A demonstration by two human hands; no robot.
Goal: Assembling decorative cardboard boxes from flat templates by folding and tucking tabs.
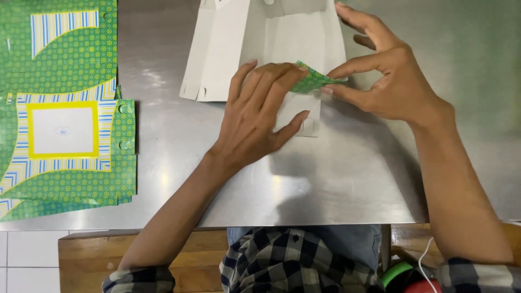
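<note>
A flat white cardboard box blank [233, 49] lies printed side down on the steel table [336, 179]. My left hand [258, 116] presses flat on its lower panel, fingers spread over the fold. My right hand [388, 70] pinches a small green patterned flap [310, 81] of the blank between thumb and forefinger and bends it upward over the white side. The lower tab of the blank shows under my left thumb.
A stack of flat green, blue-striped and yellow box blanks [65, 119] lies at the table's left. A wooden bench edge [87, 255] and white tiles show below the table. Red and green objects [407, 276] sit at the bottom right.
</note>
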